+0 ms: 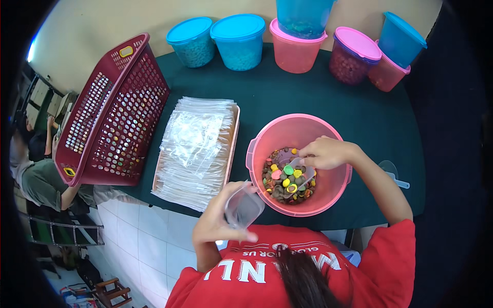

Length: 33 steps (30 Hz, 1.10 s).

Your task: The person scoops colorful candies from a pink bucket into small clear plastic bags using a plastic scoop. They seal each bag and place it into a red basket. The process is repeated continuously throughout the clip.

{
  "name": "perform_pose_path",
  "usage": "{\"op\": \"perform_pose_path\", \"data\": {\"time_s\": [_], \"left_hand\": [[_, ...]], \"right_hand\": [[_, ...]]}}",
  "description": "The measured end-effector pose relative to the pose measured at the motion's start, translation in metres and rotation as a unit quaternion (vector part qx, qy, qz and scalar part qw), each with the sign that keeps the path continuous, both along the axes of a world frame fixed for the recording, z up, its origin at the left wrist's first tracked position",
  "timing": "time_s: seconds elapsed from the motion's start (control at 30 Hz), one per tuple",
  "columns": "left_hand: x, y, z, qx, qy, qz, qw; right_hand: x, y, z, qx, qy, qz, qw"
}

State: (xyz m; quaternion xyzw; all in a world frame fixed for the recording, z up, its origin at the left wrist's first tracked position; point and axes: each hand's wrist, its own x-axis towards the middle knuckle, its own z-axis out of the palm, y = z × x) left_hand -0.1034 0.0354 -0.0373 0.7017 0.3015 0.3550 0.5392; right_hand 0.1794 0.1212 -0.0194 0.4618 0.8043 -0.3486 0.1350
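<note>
My left hand (219, 217) grips a clear plastic cup (244, 206), tilted beside the near left rim of a pink plastic tub (332, 188). Inside that tub my right hand (327, 152) holds a clear scoop (306, 179) by its handle. The scoop rests among brown, yellow, green and pink candies (283, 184) at the bottom of the tub. Some candies show in or through the scoop; which of the two I cannot tell. Nothing is visible inside the cup.
Left of the tub, a tray (235, 133) holds stacked clear plastic bags (194, 134). Beyond it stands a maroon perforated basket (127, 127). Lidded blue tubs (237, 48), a pink tub (298, 56) and others line the wall. A clear utensil (400, 184) lies right. A person (46, 181) is beyond the basket.
</note>
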Motion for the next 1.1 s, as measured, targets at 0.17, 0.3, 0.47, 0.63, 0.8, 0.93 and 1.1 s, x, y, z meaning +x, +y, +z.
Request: {"op": "perform_pose_path", "data": {"time_s": [0.17,0.3,0.47,0.63,0.8,0.93,1.1], "left_hand": [[0.011,0.004,0.056,0.24,-0.142,0.1,0.955],[0.049,0.002,0.068,0.191,-0.32,0.171,0.912],[0.101,0.026,-0.003,0.106,-0.198,0.205,0.953],[0.11,0.036,-0.008,0.208,0.045,0.175,0.961],[0.113,0.035,-0.008,0.222,0.091,0.156,0.958],[0.112,0.034,-0.011,0.199,0.099,0.172,0.96],[0.112,0.037,-0.012,0.192,0.102,0.166,0.962]], "right_hand": [[0.03,-0.025,0.035,0.114,0.094,-0.056,0.987],[0.045,-0.038,0.062,0.152,0.142,-0.092,0.974],[0.064,-0.047,0.079,0.166,0.142,-0.157,0.963],[0.068,-0.048,0.082,0.196,0.161,-0.184,0.95],[0.047,-0.042,0.082,0.241,0.124,-0.164,0.949],[0.029,-0.038,0.089,0.348,-0.026,-0.082,0.933],[-0.004,-0.037,0.095,0.433,-0.177,-0.006,0.884]]}}
